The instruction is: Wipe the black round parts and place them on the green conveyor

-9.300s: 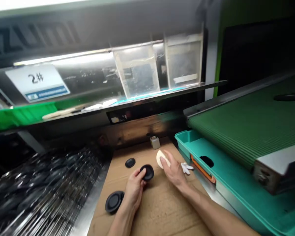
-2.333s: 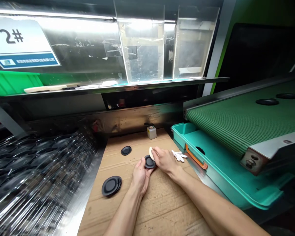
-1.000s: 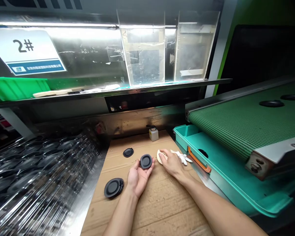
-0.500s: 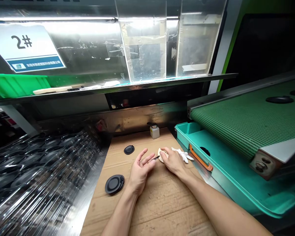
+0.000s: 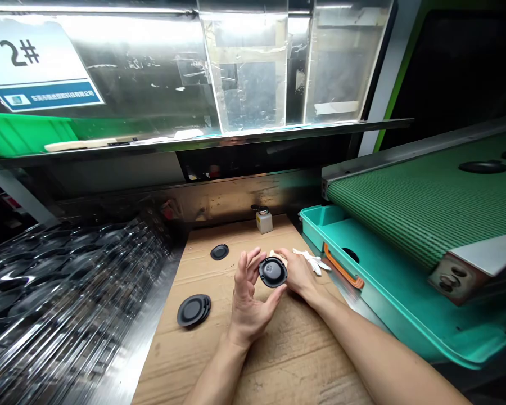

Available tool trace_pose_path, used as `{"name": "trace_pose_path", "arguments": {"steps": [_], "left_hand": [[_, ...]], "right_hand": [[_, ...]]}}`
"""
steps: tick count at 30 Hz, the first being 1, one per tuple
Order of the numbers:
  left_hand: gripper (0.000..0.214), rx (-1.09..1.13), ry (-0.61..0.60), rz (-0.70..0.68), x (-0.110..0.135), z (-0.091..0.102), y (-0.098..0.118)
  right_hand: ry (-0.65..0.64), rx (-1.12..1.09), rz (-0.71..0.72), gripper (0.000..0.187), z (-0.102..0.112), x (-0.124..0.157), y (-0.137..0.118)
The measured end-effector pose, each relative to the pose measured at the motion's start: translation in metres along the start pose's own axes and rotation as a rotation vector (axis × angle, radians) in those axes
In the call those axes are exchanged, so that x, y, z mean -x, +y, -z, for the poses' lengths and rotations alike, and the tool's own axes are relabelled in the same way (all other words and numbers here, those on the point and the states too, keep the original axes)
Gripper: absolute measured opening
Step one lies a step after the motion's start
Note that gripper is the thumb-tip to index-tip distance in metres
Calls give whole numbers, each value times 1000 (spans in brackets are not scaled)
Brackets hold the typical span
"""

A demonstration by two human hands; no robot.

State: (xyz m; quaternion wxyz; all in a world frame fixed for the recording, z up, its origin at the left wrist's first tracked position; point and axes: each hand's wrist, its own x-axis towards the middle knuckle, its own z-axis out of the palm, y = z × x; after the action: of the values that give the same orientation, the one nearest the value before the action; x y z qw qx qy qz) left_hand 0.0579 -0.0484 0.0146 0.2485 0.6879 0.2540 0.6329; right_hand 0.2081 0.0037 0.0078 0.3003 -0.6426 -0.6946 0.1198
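Over the cardboard mat (image 5: 274, 354), my left hand (image 5: 247, 295) pinches a round black rubber disc (image 5: 272, 271) between thumb and raised fingertips, its labelled back towards me. My right hand (image 5: 298, 274) is curled just behind the disc, touching its far edge, and grips a white pad (image 5: 277, 256) that is mostly hidden. A stack of like black discs (image 5: 193, 310) lies to the left on the mat. A single black disc (image 5: 219, 251) lies farther back.
A small bottle (image 5: 264, 220) stands at the mat's far edge, with a white glove (image 5: 312, 260) beside my right hand. On the right is a teal tray (image 5: 375, 292) under a green conveyor belt (image 5: 409, 202) carrying black discs (image 5: 483, 166). Shiny stacked trays (image 5: 67, 292) fill the left.
Half a second ago the left hand was open with the disc edge-on between both hands. Now the disc is raised and turned over, its labelled side showing. Both hands sit slightly higher.
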Motion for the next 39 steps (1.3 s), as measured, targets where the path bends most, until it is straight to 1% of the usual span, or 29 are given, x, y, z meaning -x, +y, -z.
{"name": "trace_pose_path", "arguments": {"steps": [4,6,9,11,13,14,16,17,19,21,23,25,27,29,31,32,35,37,39], "left_hand": [[102,15,35,-20,0,-1,5],[102,57,67,37,-1,-2,11],[96,165,131,214,-4,-2,20],[80,229,171,372,-7,-1,19],[52,256,191,560,-10,3,11],[41,268,189,662,-11,5,5],[36,311,179,828,-11,12,-8],[34,353,173,884,-10,16,-15],[22,462,172,959,-8,22,-24],[12,572,176,1010,-7,26,-27],[14,674,158,1046,-7,26,-26],[19,758,123,1048,-7,24,-22],[21,798,126,1028,-8,20,-20],[20,796,179,989,-7,17,-20],[17,775,226,968,-6,15,-23],[17,760,239,971,-6,15,-24],[15,697,266,1009,-6,16,-28],[13,674,285,1042,-8,18,-29],[14,688,290,1091,-10,21,-28]], "right_hand": [[-7,1,6,33,4,1,-2],[-7,-6,2,34,4,1,-2],[1,-15,-18,33,1,1,-1],[19,-16,-31,33,-2,1,0],[40,-22,-29,34,-6,0,2],[49,-29,-25,34,-8,0,3],[63,-59,-11,34,-10,-1,5],[79,-87,-7,33,-10,-2,5],[123,-196,-27,34,-9,-4,5],[138,-364,-66,39,-8,-5,2],[120,-491,-80,42,-8,-2,-4],[97,-511,-39,41,-10,5,-13],[62,-478,34,36,-14,15,-23],[-5,-449,120,34,-17,23,-30],[-42,-386,159,33,-16,27,-34],[-27,-326,142,33,-15,26,-33],[74,-144,20,36,-9,18,-24],[128,-99,-28,37,-6,11,-16],[161,-109,-48,37,-4,6,-8]]}}
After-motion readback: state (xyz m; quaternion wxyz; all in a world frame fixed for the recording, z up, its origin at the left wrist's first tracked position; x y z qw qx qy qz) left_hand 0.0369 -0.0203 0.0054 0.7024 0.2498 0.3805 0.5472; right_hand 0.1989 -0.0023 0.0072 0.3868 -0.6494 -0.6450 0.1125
